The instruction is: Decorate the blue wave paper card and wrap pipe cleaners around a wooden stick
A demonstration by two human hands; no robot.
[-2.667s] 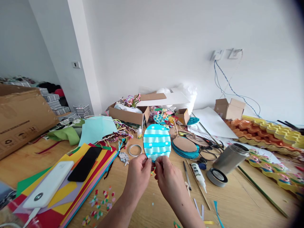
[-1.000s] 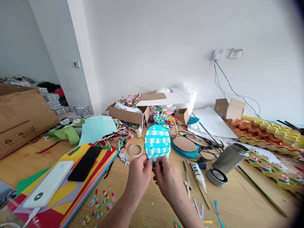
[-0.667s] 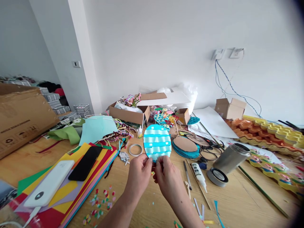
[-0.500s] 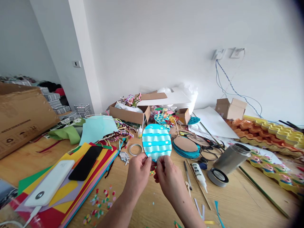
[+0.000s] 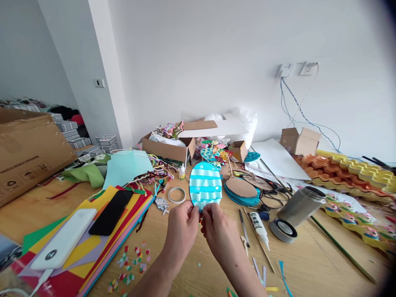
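Pinching the lower rim of a woven blue paper egg (image 5: 205, 185), the left hand (image 5: 182, 229) and the right hand (image 5: 218, 231) are closed on it from either side, with thumbs and forefingers pressed onto the paper. The egg is held upright above the wooden table (image 5: 309, 268), in the middle of the view, with its face turned toward the camera. Light and darker blue strips are interlaced across it in horizontal bands. The 2 hands are set almost touching each other.

Just left of the egg, a roll of tape (image 5: 176, 195) is laid flat on the table. To the right of the right hand, a pen (image 5: 243, 222) and a white glue bottle (image 5: 259, 225) are laid side by side. Beyond them, a steel flask (image 5: 301, 205) appears to lie on its side, with its lid (image 5: 283, 230) placed just beside its near end. A stack of oval cutouts (image 5: 241, 189), brown on top and blue beneath, is located just right of the egg.

At the left, a pile of coloured foam sheets (image 5: 89, 247) is spread out, and 1 black phone (image 5: 110, 212) and 1 white power bank (image 5: 63, 243) are rested on it. Small paper scraps (image 5: 130, 264) are scattered between the pile and the left forearm. An open cardboard box (image 5: 168, 150) is positioned behind the egg, near the wall.
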